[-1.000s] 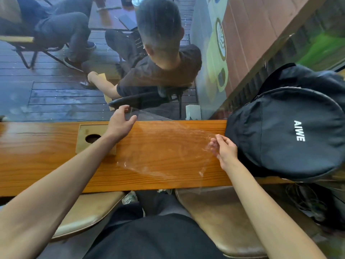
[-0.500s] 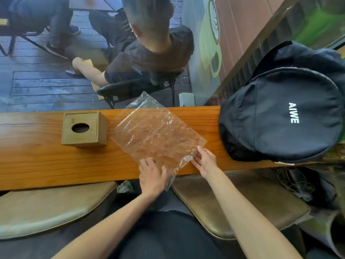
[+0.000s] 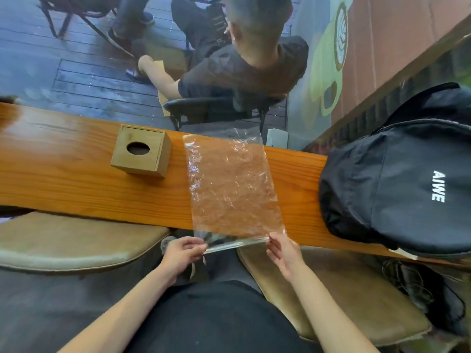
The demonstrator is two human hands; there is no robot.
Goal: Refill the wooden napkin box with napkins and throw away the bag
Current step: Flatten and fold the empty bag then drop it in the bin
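The clear plastic bag (image 3: pixel 233 189) lies flat across the desk (image 3: pixel 76 179), its far end past the far edge and its near end hanging off the near edge, so this thin, slippery film could slide from your fingers or tear if you pull the two corners apart unevenly. Your left hand (image 3: pixel 182 253) and right hand (image 3: pixel 283 250) each pinch a near corner, grip closed on the film. The wooden napkin box (image 3: pixel 141 151) sits just left of the bag, near the far edge; no napkin shows at its hole.
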